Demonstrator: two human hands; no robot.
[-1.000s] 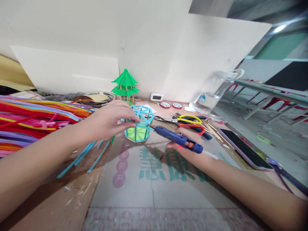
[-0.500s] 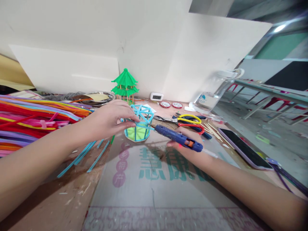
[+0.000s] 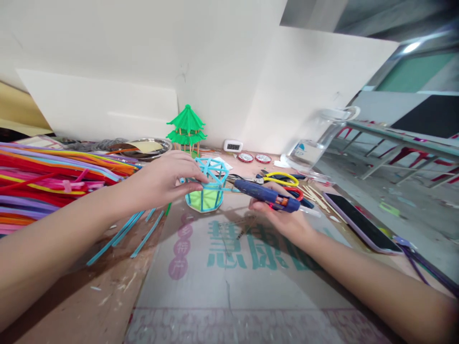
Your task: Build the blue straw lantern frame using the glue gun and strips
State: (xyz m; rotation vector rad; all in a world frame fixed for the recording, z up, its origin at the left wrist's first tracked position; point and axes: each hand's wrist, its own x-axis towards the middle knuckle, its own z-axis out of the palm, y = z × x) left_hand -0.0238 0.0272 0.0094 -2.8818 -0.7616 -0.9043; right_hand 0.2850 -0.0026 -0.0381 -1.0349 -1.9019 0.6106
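A small light-blue straw model [image 3: 211, 184] with a green paper base stands on a printed cardboard sheet [image 3: 229, 267]. My left hand [image 3: 163, 179] grips its left side with pinched fingers. My right hand [image 3: 283, 217] holds a blue glue gun [image 3: 267, 195], and its nozzle points left at the model's right side. Several loose blue straws [image 3: 124, 234] lie under my left forearm.
A heap of coloured pipe cleaners [image 3: 46, 184] fills the left. Behind the model stand a green paper pagoda [image 3: 186, 126], a metal bowl [image 3: 147, 147] and a small clock [image 3: 233, 145]. Scissors [image 3: 283, 179], wooden sticks, a tilted clear jug [image 3: 315, 141] and a phone [image 3: 360, 220] lie right.
My right hand and the glue gun have risen a little and shifted right, the gun now lying flatter. My left hand keeps its grip on the model.
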